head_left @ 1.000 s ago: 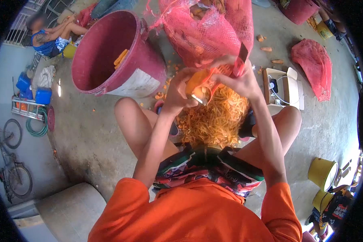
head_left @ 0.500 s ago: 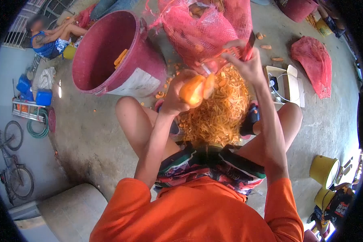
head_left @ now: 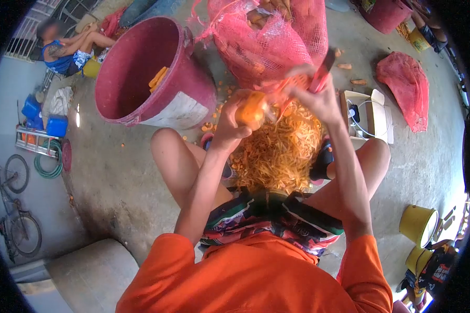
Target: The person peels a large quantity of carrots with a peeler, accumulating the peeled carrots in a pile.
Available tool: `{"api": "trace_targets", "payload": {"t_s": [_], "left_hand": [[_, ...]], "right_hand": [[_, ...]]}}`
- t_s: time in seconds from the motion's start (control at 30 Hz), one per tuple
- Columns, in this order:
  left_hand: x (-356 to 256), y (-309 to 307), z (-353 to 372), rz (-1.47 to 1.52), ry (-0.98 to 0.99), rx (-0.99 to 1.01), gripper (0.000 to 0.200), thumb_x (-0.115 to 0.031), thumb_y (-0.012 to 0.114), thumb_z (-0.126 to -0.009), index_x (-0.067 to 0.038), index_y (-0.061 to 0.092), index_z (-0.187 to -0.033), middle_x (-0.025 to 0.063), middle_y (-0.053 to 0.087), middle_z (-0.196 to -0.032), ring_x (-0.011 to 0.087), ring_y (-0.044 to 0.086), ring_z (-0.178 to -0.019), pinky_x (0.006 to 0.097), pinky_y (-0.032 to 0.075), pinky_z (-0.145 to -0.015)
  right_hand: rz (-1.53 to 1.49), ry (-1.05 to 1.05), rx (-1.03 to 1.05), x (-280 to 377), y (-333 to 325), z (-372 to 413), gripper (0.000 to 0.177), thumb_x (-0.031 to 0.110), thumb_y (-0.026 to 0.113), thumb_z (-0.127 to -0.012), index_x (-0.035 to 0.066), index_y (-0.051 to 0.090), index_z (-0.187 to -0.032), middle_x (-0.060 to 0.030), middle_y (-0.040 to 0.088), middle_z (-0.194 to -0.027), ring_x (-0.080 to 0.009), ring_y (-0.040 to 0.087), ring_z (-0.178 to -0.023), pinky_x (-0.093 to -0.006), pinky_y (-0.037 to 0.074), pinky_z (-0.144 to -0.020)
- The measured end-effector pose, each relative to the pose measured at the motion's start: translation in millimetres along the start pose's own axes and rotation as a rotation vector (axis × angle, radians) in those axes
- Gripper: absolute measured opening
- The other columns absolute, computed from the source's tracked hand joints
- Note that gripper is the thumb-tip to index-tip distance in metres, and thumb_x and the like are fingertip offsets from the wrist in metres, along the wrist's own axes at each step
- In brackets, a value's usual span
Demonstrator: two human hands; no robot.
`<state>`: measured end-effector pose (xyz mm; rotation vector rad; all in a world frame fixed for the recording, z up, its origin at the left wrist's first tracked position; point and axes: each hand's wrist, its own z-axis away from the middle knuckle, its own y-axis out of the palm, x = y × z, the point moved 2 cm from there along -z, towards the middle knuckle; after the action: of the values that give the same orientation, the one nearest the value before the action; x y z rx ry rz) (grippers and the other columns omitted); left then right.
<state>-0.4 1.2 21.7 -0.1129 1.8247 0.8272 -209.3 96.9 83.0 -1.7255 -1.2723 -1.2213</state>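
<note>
My left hand is closed round a peeled orange carrot, its end pointing toward my right hand. My right hand is wrapped round red-handled tools: a red peeler, blurred by motion beside the carrot, and a knife with a dark blade that points up and away. Below both hands, a large heap of orange peelings lies on the floor between my feet. Pink mesh sacks holding unpeeled carrots stand just beyond the hands.
At the left stands a big dark-red tub with several peeled carrots inside. An open cardboard box and a red mesh sack are at the right. Yellow buckets stand lower right. A seated person is at upper left.
The carrot in my left hand has turned and looks shorter from this view. My right hand and the peeler have moved slightly down.
</note>
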Motion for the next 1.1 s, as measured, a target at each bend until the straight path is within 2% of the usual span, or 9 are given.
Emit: {"api": "trace_targets", "payload": {"t_s": [0.03,0.33,0.47,0.53,0.57,0.73,0.83,1.07,1.1], "left_hand": [[-1.2,2.3,-1.5,-0.002,0.004,0.0,0.102,-0.045,0.098,-0.058,-0.004,0.049,-0.137,0.0058,0.058,-0.13,0.0191,0.057,-0.123,0.0352,0.046,-0.105],[0.0,7.5,6.0,0.176,0.038,-0.007,0.105,-0.048,0.096,-0.061,-0.004,0.046,-0.142,0.0058,0.056,-0.137,0.0193,0.054,-0.129,0.0366,0.044,-0.111],[5.2,10.3,1.5,0.086,0.008,-0.06,0.105,-0.047,0.096,-0.063,-0.003,0.045,-0.144,0.0078,0.054,-0.14,0.021,0.053,-0.13,0.0385,0.043,-0.112],[3.9,10.5,5.6,0.087,-0.027,-0.042,0.106,-0.047,0.096,-0.062,-0.003,0.046,-0.143,0.0076,0.055,-0.138,0.0213,0.054,-0.13,0.0385,0.043,-0.111],[2.7,11.1,4.9,0.126,-0.023,-0.019,0.106,-0.047,0.096,-0.061,-0.002,0.046,-0.143,0.0074,0.056,-0.137,0.0213,0.054,-0.129,0.0382,0.044,-0.111],[2.7,6.2,5.5,0.168,0.0,-0.05,0.105,-0.045,0.097,-0.061,-0.001,0.046,-0.142,0.0067,0.055,-0.137,0.0203,0.054,-0.128,0.0372,0.044,-0.111],[5.5,11.1,0.3,0.105,0.009,-0.064,0.106,-0.046,0.097,-0.059,-0.002,0.046,-0.141,0.0063,0.054,-0.137,0.0197,0.053,-0.129,0.0368,0.042,-0.112],[0.0,16.8,1.7,0.257,0.071,0.059,0.109,-0.047,0.095,-0.062,-0.009,0.039,-0.148,0.0055,0.051,-0.143,0.0212,0.05,-0.134,0.0402,0.041,-0.117],[4.5,13.7,0.2,0.24,0.035,0.004,0.11,-0.048,0.094,-0.061,-0.008,0.039,-0.148,0.0057,0.051,-0.144,0.0211,0.049,-0.135,0.0404,0.04,-0.117]], "right_hand": [[0.23,-0.203,0.079,9.5,11.0,0.9,0.022,0.004,0.077,-0.086,0.001,0.072,-0.107,-0.0064,0.073,-0.099,-0.015,0.069,-0.089,-0.0296,0.055,-0.081],[0.252,-0.002,-0.127,-12.9,-24.5,-10.0,0.019,0.003,0.075,-0.088,0.001,0.072,-0.107,-0.0063,0.073,-0.098,-0.0135,0.069,-0.089,-0.0287,0.056,-0.079],[0.125,-0.185,0.019,-2.0,13.0,-1.0,0.023,0.003,0.078,-0.086,0.0,0.071,-0.107,-0.0055,0.072,-0.098,-0.0137,0.069,-0.088,-0.028,0.056,-0.077],[0.338,-0.28,0.043,3.0,11.9,-0.8,0.023,0.003,0.078,-0.085,0.0,0.07,-0.107,-0.0052,0.072,-0.098,-0.0133,0.069,-0.087,-0.0277,0.056,-0.078],[0.19,-0.113,-0.007,-0.5,6.6,-1.0,0.022,0.003,0.077,-0.087,0.0,0.07,-0.107,-0.0049,0.072,-0.097,-0.0121,0.069,-0.087,-0.0274,0.056,-0.078],[0.26,-0.077,-0.152,-5.7,-20.3,-8.4,0.02,0.002,0.077,-0.087,0.001,0.071,-0.106,-0.0047,0.072,-0.097,-0.0116,0.069,-0.088,-0.0268,0.056,-0.078],[0.373,-0.345,0.104,17.9,18.4,-0.9,0.022,0.001,0.078,-0.084,0.0,0.072,-0.105,-0.0073,0.073,-0.101,-0.0132,0.069,-0.091,-0.0286,0.058,-0.08],[0.161,-0.023,-0.159,-3.9,-20.0,-7.2,0.018,0.003,0.077,-0.086,-0.001,0.072,-0.103,-0.0063,0.074,-0.1,-0.0125,0.071,-0.085,-0.0278,0.059,-0.077],[0.169,-0.125,-0.086,2.7,-7.8,-3.4,0.018,0.004,0.078,-0.086,0.0,0.072,-0.102,-0.0062,0.073,-0.101,-0.0125,0.071,-0.085,-0.0271,0.059,-0.076]]}}
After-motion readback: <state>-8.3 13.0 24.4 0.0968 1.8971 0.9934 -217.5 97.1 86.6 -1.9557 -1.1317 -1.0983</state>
